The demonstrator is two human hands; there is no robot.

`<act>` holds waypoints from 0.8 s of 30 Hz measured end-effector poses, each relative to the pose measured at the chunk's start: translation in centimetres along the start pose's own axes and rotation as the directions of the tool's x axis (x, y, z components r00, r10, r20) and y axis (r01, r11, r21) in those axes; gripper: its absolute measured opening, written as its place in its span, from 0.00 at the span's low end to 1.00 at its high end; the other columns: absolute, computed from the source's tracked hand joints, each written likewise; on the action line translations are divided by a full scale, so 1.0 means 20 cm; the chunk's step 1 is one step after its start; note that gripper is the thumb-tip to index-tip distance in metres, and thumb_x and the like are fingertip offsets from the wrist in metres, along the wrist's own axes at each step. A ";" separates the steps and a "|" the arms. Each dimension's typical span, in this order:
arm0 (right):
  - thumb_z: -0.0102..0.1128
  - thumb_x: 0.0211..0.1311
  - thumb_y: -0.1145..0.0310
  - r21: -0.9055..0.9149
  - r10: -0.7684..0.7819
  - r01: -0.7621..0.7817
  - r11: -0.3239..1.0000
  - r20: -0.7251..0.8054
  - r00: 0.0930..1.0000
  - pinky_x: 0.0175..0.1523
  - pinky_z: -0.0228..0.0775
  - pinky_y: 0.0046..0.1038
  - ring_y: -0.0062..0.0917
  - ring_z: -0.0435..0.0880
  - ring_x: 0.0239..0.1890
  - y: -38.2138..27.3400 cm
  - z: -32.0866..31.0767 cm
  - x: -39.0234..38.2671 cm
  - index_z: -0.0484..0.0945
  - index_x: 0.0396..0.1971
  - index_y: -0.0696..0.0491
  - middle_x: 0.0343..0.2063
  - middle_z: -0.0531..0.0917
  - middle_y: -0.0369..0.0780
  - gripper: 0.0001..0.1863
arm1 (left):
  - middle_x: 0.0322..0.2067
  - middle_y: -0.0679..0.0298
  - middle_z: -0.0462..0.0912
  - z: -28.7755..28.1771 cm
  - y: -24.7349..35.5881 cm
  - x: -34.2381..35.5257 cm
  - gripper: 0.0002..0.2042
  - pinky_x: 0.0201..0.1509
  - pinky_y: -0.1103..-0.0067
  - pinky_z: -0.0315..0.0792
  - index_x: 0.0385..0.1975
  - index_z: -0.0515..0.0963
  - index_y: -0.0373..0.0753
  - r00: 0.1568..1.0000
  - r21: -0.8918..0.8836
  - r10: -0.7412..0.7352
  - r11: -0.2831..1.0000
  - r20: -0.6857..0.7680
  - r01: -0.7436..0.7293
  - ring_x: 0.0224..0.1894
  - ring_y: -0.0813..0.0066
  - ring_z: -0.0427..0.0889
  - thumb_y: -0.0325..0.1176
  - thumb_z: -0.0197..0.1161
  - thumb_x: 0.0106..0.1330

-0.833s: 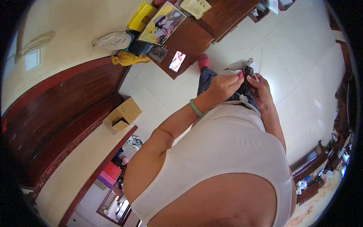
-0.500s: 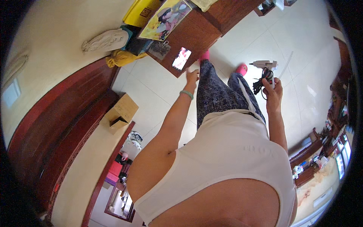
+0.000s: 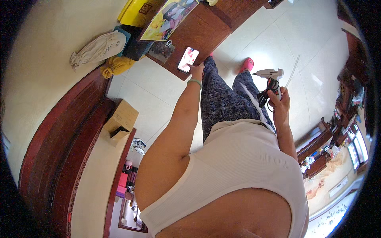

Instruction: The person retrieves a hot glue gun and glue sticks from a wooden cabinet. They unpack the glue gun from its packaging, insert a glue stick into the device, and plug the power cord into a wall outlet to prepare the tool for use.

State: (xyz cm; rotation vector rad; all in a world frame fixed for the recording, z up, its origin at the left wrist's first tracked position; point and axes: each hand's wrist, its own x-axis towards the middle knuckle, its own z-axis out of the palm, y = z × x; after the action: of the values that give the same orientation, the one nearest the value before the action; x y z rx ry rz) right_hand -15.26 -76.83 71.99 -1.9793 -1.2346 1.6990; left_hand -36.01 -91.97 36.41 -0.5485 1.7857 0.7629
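My left hand (image 3: 197,71) stretches out to a phone (image 3: 188,60) with a lit screen that lies on the corner of a dark wooden table (image 3: 206,27); its fingers touch the phone's near edge. A green band circles that wrist. My right hand (image 3: 278,97) is closed on the grip of a white glue gun (image 3: 270,74), with its black cord (image 3: 266,92) bundled in the same hand. A clear glue stick (image 3: 292,71) juts from the gun's back.
The table also holds a colourful picture book (image 3: 168,18), a yellow box (image 3: 137,10) and a dark box (image 3: 133,45). A cardboard box (image 3: 121,119) sits on a ledge at the left. Pale floor tiles (image 3: 301,35) lie ahead, with wooden furniture (image 3: 317,150) at the right.
Both hands were together on the glue gun and cord. They have parted: the left hand has reached forward to the phone, and the right hand carried the gun out to the right.
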 end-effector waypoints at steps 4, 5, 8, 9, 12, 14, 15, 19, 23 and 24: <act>0.64 0.54 0.67 0.014 -0.036 0.036 0.999 0.005 0.999 0.25 0.57 0.16 0.12 0.65 0.21 -0.01 0.02 -0.02 0.64 0.30 0.52 0.24 0.75 0.33 0.15 | 0.33 0.55 0.76 0.14 0.04 -0.10 0.35 0.19 0.77 0.70 0.57 0.54 0.36 0.919 0.006 0.371 0.927 0.135 -0.375 0.24 0.71 0.75 0.27 0.63 0.47; 0.64 0.54 0.67 0.013 -0.047 0.047 0.999 -0.003 0.999 0.25 0.57 0.16 0.12 0.65 0.21 -0.01 0.03 -0.03 0.64 0.30 0.52 0.24 0.75 0.33 0.15 | 0.31 0.57 0.76 0.18 0.04 -0.12 0.31 0.19 0.77 0.70 0.54 0.62 0.36 0.905 -0.032 0.378 0.925 0.194 -0.379 0.25 0.71 0.75 0.28 0.63 0.47; 0.61 0.55 0.72 0.046 -0.100 0.097 0.994 0.049 0.994 0.23 0.54 0.13 0.10 0.64 0.21 0.01 0.02 -0.05 0.62 0.33 0.50 0.26 0.78 0.35 0.14 | 0.25 0.67 0.76 0.26 0.04 -0.30 0.12 0.20 0.83 0.68 0.38 0.77 0.36 0.857 -0.139 0.283 0.959 0.430 -0.247 0.22 0.80 0.72 0.31 0.61 0.54; 0.61 0.54 0.72 0.032 -0.103 0.102 0.994 0.045 0.994 0.24 0.55 0.14 0.10 0.64 0.21 -0.01 0.01 -0.06 0.62 0.33 0.51 0.26 0.78 0.35 0.14 | 0.22 0.69 0.76 0.24 0.11 -0.47 0.09 0.22 0.84 0.67 0.32 0.78 0.36 0.794 -0.138 0.238 0.971 0.559 -0.194 0.20 0.82 0.71 0.36 0.59 0.58; 0.64 0.52 0.71 -0.003 -0.159 0.159 0.987 0.021 0.987 0.25 0.56 0.15 0.11 0.65 0.23 -0.04 0.00 -0.07 0.62 0.31 0.51 0.25 0.73 0.33 0.16 | 0.25 0.67 0.79 0.20 0.28 -0.96 0.13 0.27 0.84 0.71 0.31 0.79 0.36 0.594 -0.146 0.159 0.987 0.789 -0.069 0.23 0.82 0.74 0.41 0.57 0.62; 0.65 0.51 0.71 0.093 -0.204 0.200 0.975 0.039 0.978 0.26 0.57 0.15 0.12 0.66 0.25 -0.07 -0.01 -0.08 0.63 0.30 0.51 0.24 0.70 0.31 0.16 | 0.27 0.66 0.80 0.13 0.39 -1.23 0.14 0.29 0.82 0.74 0.30 0.79 0.35 0.430 -0.120 0.123 0.992 0.895 -0.034 0.24 0.81 0.76 0.42 0.57 0.63; 0.65 0.51 0.71 0.067 -0.207 0.205 0.977 0.032 0.978 0.26 0.57 0.15 0.12 0.65 0.24 -0.09 -0.03 -0.09 0.62 0.31 0.51 0.24 0.70 0.31 0.16 | 0.27 0.65 0.81 0.11 0.43 -1.35 0.15 0.30 0.82 0.74 0.31 0.79 0.35 0.427 -0.098 0.115 0.993 0.897 -0.062 0.25 0.81 0.77 0.43 0.57 0.63; 0.64 0.51 0.72 0.182 -0.224 0.211 0.960 0.058 0.973 0.24 0.55 0.16 0.12 0.64 0.21 -0.13 -0.11 -0.11 0.61 0.31 0.49 0.23 0.70 0.31 0.17 | 0.27 0.63 0.81 0.11 0.52 -1.67 0.16 0.32 0.80 0.75 0.32 0.79 0.33 0.429 -0.056 0.141 0.977 0.892 -0.205 0.26 0.79 0.78 0.43 0.57 0.63; 0.64 0.52 0.74 0.326 -0.340 0.307 0.894 0.048 0.939 0.25 0.61 0.15 0.13 0.69 0.23 -0.17 -0.24 -0.13 0.59 0.31 0.49 0.23 0.70 0.31 0.19 | 0.25 0.63 0.80 0.15 0.62 -1.86 0.14 0.30 0.84 0.74 0.34 0.79 0.31 0.427 -0.007 0.182 0.925 0.886 -0.380 0.24 0.81 0.77 0.39 0.58 0.63; 0.64 0.52 0.75 0.352 -0.355 0.316 0.881 0.051 0.933 0.26 0.62 0.15 0.13 0.70 0.24 -0.19 -0.27 -0.14 0.58 0.31 0.49 0.24 0.70 0.32 0.19 | 0.25 0.63 0.80 0.17 0.63 -1.90 0.13 0.30 0.85 0.74 0.34 0.79 0.31 0.402 -0.042 0.205 0.925 0.893 -0.378 0.24 0.82 0.77 0.37 0.58 0.63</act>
State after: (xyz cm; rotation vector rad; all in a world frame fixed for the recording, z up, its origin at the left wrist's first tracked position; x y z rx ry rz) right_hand -11.79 -74.77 77.90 -1.3946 -1.1468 1.7232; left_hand -30.03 -80.80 74.52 0.3217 0.8912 0.8945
